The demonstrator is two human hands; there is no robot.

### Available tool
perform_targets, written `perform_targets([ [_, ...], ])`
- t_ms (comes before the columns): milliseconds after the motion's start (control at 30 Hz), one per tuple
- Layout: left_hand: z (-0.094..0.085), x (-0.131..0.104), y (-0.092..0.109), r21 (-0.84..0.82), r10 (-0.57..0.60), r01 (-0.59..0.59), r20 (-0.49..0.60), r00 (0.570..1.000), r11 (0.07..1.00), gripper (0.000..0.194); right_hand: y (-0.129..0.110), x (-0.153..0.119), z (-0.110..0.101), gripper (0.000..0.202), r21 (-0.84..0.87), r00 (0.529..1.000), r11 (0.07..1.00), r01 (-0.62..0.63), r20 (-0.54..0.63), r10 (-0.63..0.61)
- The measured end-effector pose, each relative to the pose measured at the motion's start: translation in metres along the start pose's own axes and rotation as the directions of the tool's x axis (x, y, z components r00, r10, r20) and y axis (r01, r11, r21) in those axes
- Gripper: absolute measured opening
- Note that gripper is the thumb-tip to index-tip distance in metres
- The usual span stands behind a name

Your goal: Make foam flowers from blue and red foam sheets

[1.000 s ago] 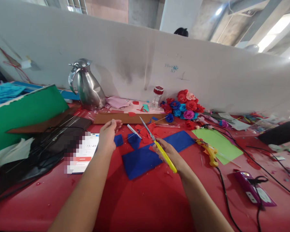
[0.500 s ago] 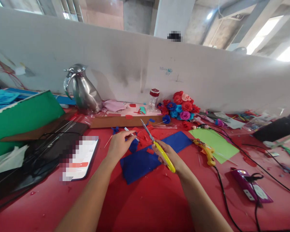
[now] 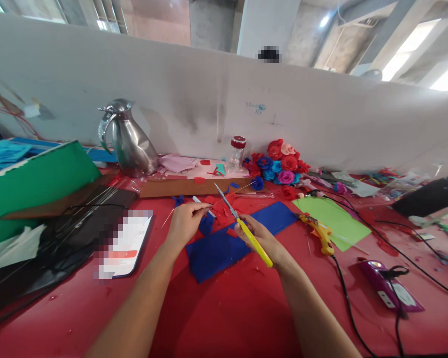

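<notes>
My left hand is closed in a pinch, thumb against fingertips. A thin stem runs from those fingertips to a dark blue rose. In my right hand is a pair of scissors with yellow handles, its narrow blades pointing up and left, close together and across the line of the stem. Under my right hand lies a long strip of dark blue crepe paper. Red and blue paper scraps and a white pen-like stick lie beside my left fingers.
A phone lies left, near a steel jug. Behind are a brown cardboard strip, a red-lidded bottle and bunched paper roses. To the right lie a yellow glue gun, green paper and a purple power strip with cables.
My left fingers have drawn together into a tighter pinch. The scissors' tips have shifted slightly to the left; otherwise both hands stay nearly in place.
</notes>
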State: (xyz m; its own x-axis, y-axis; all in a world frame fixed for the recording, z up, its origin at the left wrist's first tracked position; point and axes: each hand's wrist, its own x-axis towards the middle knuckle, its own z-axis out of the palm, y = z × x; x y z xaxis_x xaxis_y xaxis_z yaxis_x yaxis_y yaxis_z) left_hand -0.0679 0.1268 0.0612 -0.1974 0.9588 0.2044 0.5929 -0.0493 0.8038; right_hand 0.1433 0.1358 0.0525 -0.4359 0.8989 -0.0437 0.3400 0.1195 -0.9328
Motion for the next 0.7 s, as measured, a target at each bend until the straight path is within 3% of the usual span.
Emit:
perform_targets([
  [300,0.000,-0.002,0.002,0.016,0.021,-0.021,-0.026,0.999,1.000,0.021,0.001,-0.001,0.001,0.053,0.052,1.000,0.999,-0.008,0.023,0.007],
  [700,0.002,-0.003,0.000,0.023,0.041,-0.040,-0.021,0.999,0.999,0.022,0.011,0.000,-0.002,0.047,-0.072,0.998,0.996,0.057,0.008,-0.056],
])
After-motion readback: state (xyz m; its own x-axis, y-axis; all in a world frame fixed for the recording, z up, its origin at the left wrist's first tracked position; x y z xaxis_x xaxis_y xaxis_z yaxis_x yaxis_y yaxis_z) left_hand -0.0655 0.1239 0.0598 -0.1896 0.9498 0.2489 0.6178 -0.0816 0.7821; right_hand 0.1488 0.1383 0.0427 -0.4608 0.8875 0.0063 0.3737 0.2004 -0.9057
